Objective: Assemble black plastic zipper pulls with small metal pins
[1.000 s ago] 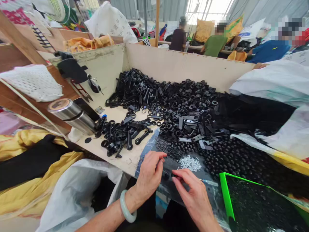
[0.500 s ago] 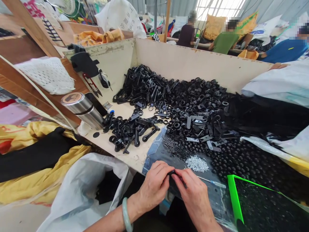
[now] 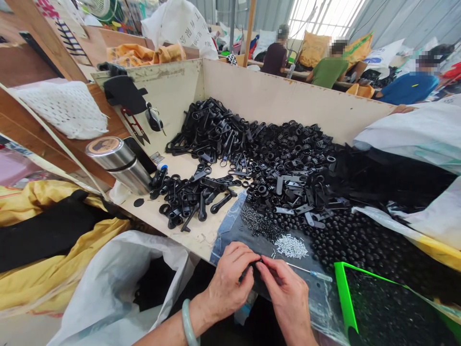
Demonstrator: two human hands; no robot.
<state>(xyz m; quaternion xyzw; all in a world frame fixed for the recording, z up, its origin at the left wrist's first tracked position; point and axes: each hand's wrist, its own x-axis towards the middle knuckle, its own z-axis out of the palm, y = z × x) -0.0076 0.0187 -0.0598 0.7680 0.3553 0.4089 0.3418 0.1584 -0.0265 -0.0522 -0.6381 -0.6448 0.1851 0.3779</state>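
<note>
My left hand, with a pale green bangle on its wrist, is closed around a small black plastic part. Most of that part is hidden by the fingers. The thumb and fingertips of my right hand pinch together at the same part's right end; whether they hold a separate tiny piece cannot be seen. Just beyond the hands lie a pile of short silver pins, a heap of tiny dark pieces and a screwdriver with a clear bluish handle.
Black lever-like parts and black rings are heaped on the table. Black balls spread to the right, beside a bright green-edged tray. A steel flask stands left; a white sack hangs below. Several people sit beyond the back board.
The view has shifted slightly. Both hands stay together at the black part, with my right fingertips still pinched at its end. Nothing has been put down or picked up visibly.
</note>
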